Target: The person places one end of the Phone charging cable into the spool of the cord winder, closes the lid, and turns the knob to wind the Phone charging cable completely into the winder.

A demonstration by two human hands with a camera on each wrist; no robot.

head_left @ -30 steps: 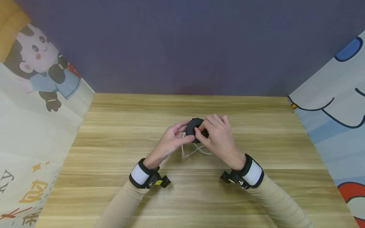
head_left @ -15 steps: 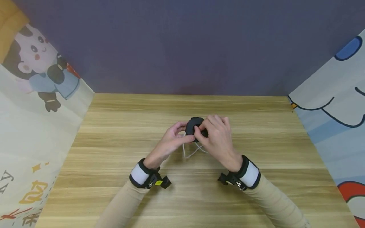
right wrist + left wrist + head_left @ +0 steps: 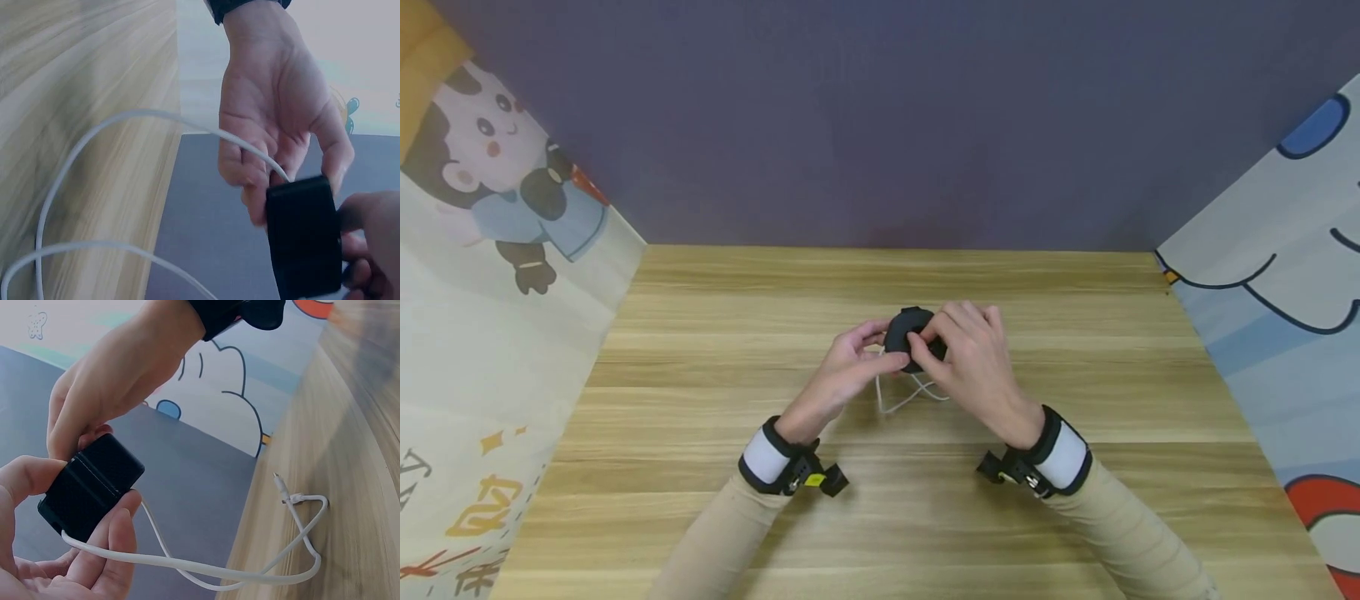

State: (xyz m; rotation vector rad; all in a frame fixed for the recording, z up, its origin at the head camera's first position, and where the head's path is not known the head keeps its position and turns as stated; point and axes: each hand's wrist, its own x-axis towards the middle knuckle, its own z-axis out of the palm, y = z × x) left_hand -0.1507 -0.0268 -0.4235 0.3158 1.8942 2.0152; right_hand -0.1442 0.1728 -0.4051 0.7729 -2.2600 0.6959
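A round black cable winder (image 3: 897,335) is held above the table in the head view, its ring-like face turned up. My left hand (image 3: 850,367) grips its left edge between thumb and fingers. My right hand (image 3: 976,358) has thumb and index finger pinched at the middle of that face. A thin white cable (image 3: 212,570) comes out of two sides of the winder and hangs in crossing loops below. One metal-tipped plug (image 3: 280,482) shows in the left wrist view. From the side, the winder (image 3: 304,234) looks like a thick black block; its inside is hidden.
The wood-grain tabletop (image 3: 700,433) spreads beneath both hands. A dark blue-grey panel (image 3: 880,125) stands at the back, with cartoon-printed walls at left (image 3: 445,333) and right (image 3: 1277,350). Each wrist wears a strapped camera.
Both hands keep nearly the same hold. The winder has shifted very slightly left and up, and the cable loop beneath it has swung a little.
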